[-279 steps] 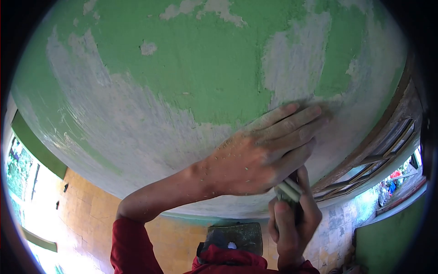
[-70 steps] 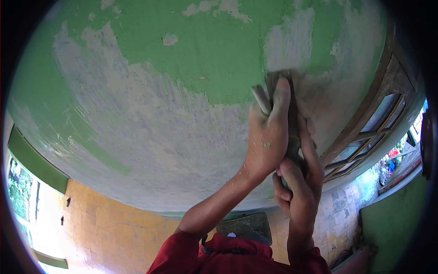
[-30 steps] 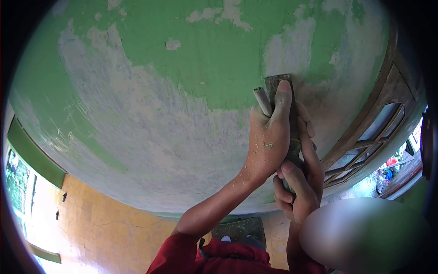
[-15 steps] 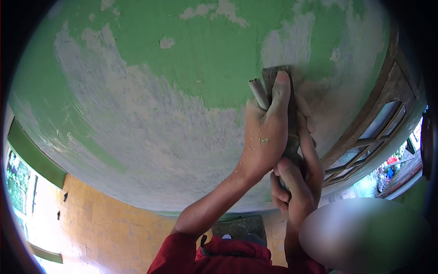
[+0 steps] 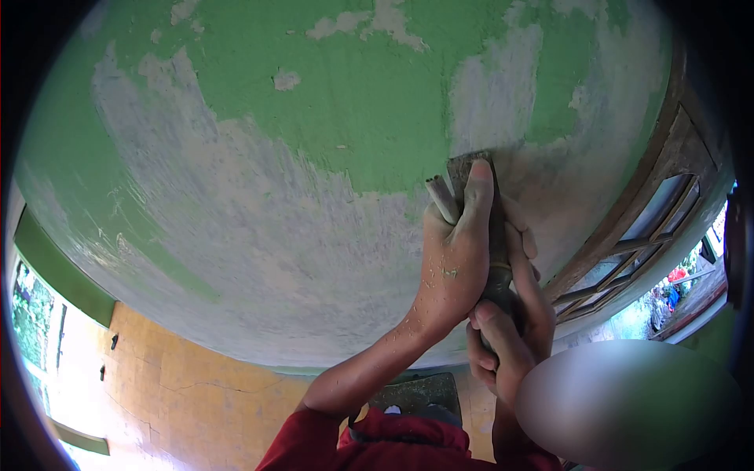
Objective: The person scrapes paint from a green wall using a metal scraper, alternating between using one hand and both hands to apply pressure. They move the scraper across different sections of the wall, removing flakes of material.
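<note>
A scraper (image 5: 496, 235) with a dark flat blade and a dark handle lies against a wall (image 5: 298, 251) of flaking green paint and bare grey-white patches. My left hand (image 5: 459, 259) is closed around the blade, its thumb pressed flat near the top edge. A pale stick (image 5: 442, 198) with a dark-speckled end pokes out between that thumb and the palm. Lower down, my right hand (image 5: 514, 337) wraps the handle, thumb on top and index finger stretched along the side. Small green paint flakes dot my left wrist. Part of the handle is hidden by my fingers.
To the right is a brown wooden frame with glass panes (image 5: 628, 251). Below are a yellow-orange tiled floor (image 5: 196, 392) and a dark mat (image 5: 416, 392) near my feet. A bright opening (image 5: 39, 337) shows at left. A blurred oval (image 5: 628, 404) covers the lower right.
Both hands have slid down the wall together with the scraper, so its blade edge now sits lower, below the bare patch. The grips look the same.
</note>
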The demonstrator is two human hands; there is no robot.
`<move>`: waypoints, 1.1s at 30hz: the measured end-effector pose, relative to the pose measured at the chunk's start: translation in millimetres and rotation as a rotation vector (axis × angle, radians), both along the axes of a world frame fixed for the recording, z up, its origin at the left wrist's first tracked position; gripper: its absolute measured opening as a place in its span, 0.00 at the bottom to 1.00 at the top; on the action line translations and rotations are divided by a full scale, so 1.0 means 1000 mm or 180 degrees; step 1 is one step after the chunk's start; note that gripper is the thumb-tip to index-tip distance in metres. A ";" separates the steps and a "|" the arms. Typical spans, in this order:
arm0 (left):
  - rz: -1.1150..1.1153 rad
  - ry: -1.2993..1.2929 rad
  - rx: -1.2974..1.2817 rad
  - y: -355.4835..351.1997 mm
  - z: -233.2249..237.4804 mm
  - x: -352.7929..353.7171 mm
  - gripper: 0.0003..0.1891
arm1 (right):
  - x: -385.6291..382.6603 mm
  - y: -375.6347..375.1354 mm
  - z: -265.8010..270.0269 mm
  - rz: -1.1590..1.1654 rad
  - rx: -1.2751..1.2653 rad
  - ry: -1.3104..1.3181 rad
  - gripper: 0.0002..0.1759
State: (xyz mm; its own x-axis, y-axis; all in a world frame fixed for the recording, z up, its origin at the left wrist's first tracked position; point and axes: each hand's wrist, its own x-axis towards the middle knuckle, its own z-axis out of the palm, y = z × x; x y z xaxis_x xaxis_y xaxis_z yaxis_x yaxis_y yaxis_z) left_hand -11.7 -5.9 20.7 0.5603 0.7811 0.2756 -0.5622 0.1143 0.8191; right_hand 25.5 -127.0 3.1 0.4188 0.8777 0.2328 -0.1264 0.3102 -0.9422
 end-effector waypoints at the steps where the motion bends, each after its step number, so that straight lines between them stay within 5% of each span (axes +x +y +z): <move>1: -0.0003 -0.0040 0.0021 0.000 0.005 0.000 0.29 | 0.002 -0.001 0.004 0.0032 -0.0005 -0.0013 0.41; 33: 0.0086 0.0181 0.0269 0.007 0.005 -0.001 0.29 | 0.001 0.006 0.008 -0.0022 -0.0031 -0.0005 0.40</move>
